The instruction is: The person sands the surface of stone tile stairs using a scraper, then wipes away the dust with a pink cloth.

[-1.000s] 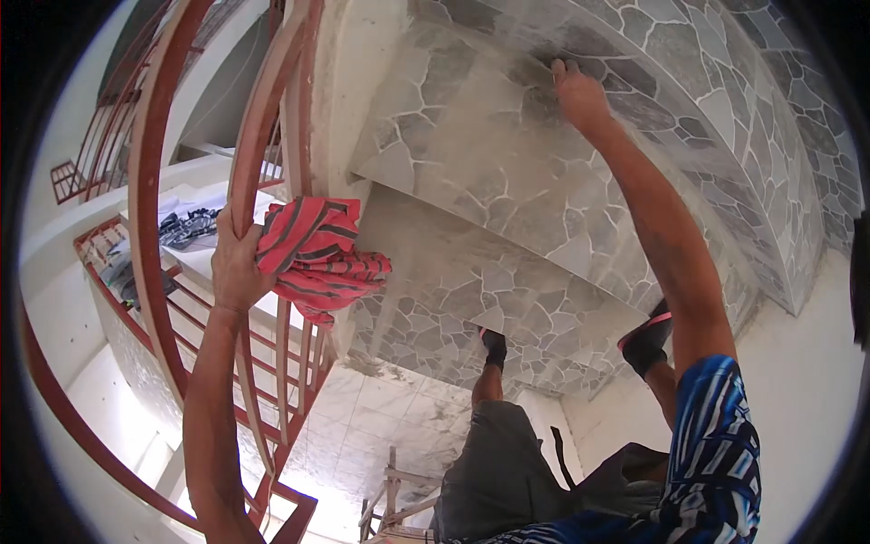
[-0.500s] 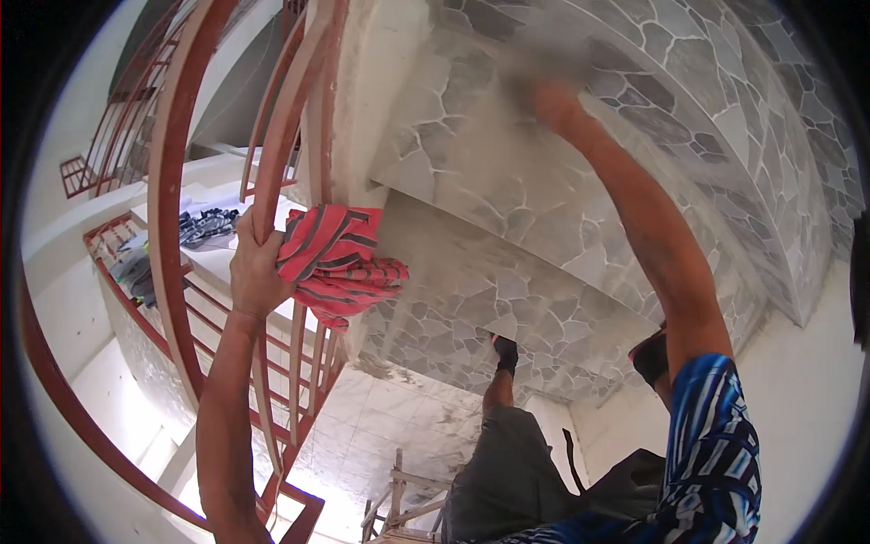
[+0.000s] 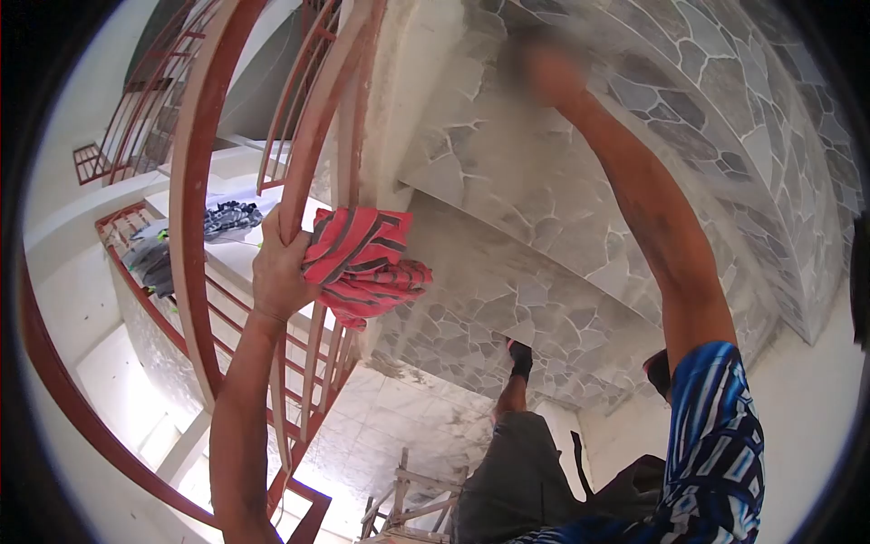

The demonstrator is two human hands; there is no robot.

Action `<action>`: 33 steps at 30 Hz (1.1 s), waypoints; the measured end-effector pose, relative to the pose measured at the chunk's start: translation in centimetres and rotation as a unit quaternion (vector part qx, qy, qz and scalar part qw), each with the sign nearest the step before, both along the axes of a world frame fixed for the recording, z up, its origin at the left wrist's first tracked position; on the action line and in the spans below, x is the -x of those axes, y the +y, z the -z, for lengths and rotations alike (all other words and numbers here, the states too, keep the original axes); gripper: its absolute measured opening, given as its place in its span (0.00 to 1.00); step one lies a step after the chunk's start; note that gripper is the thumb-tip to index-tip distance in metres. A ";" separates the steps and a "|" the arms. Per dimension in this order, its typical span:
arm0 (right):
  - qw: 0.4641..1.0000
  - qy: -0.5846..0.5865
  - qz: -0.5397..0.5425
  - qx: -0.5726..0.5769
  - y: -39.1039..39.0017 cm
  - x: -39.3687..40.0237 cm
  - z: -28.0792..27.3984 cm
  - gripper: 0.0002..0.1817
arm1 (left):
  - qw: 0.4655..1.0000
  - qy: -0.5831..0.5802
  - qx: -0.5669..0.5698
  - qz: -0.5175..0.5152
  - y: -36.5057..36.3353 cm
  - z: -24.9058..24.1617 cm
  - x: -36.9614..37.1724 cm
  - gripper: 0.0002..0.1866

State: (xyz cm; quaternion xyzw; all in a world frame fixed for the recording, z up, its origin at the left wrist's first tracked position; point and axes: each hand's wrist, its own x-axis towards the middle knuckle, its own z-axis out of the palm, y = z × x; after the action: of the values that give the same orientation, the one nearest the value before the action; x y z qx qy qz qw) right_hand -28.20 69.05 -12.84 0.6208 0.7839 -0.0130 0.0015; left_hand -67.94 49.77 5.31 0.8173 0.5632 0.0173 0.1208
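My left hand [image 3: 281, 272] is closed around a reddish-brown railing bar [image 3: 319, 136]. A bunched red cloth [image 3: 367, 258] with dark stripes is gripped in the same hand and hangs out to its right. Farther up, my right arm reaches over the stairs, which have a grey stone pattern [image 3: 580, 249]. My right hand [image 3: 551, 74] is at the upper step, smeared by blur. Its fingers and anything under them cannot be made out. A dusty, pale film covers part of the step around it.
A wooden trestle-like frame [image 3: 412, 499] stands on the pale tiled floor below. Clothes [image 3: 231, 220] lie on a white ledge beyond the railing. My foot [image 3: 519, 356] is on a lower step. A white wall [image 3: 770, 408] borders the stairs at the right.
The railing, cloth and left hand appear farther right as the view shifts. My right hand has moved slightly up and left relative to the step. The left hand keeps its hold.
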 end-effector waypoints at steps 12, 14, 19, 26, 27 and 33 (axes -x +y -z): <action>0.998 -0.018 -0.051 0.030 4.5 2.0 2.0 0.14 | 1.000 0.005 0.018 -0.014 0.0 0.2 0.5 0.21; 0.996 -0.001 -0.092 0.012 4.3 2.9 4.0 0.14 | 1.000 -0.001 0.015 -0.010 -0.1 0.4 0.6 0.21; 0.997 0.017 -0.046 0.056 4.8 3.5 -0.2 0.14 | 0.999 0.012 0.034 -0.025 -0.1 0.4 0.7 0.22; 0.989 0.054 -0.115 0.075 3.7 5.7 4.0 0.13 | 1.000 0.003 0.025 -0.013 0.1 0.3 0.7 0.21; 0.989 0.036 -0.109 0.088 3.6 6.0 3.1 0.12 | 1.000 0.010 0.021 -0.010 0.2 0.3 0.8 0.21; 0.997 -0.008 -0.071 0.022 2.7 5.8 4.2 0.13 | 1.000 -0.002 0.007 -0.002 0.0 0.4 0.6 0.20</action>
State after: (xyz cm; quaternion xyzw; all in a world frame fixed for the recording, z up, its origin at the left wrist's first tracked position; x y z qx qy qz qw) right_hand -34.04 71.79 -17.02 0.5630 0.8257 -0.0252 0.0229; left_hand -68.51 49.80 4.87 0.8153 0.5646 0.0151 0.1280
